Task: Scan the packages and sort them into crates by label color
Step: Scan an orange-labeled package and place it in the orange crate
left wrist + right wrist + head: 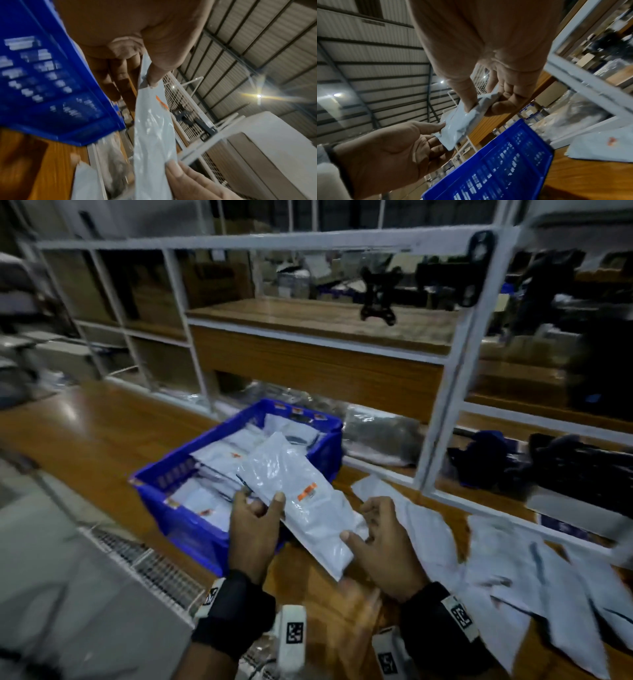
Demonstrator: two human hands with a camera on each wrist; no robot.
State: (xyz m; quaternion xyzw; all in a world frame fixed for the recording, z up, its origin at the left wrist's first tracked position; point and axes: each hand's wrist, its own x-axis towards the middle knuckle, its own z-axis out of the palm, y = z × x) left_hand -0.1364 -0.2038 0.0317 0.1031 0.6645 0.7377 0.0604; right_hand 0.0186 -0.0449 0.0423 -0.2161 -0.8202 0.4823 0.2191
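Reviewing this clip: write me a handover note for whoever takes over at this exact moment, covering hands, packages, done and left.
Left hand: pinches the upper edge of a white package, thumb on top.
Right hand: pinches the package's near end between thumb and fingers.
The package has an orange label, face up, and is held in the air by the blue crate's near right corner.
Done: the crate already holds many white packages, some showing orange labels.
Left: this package is not yet in a crate; loose packages lie on the wooden table to the right. No scanner is identifiable, so whether this package is scanned cannot be told.
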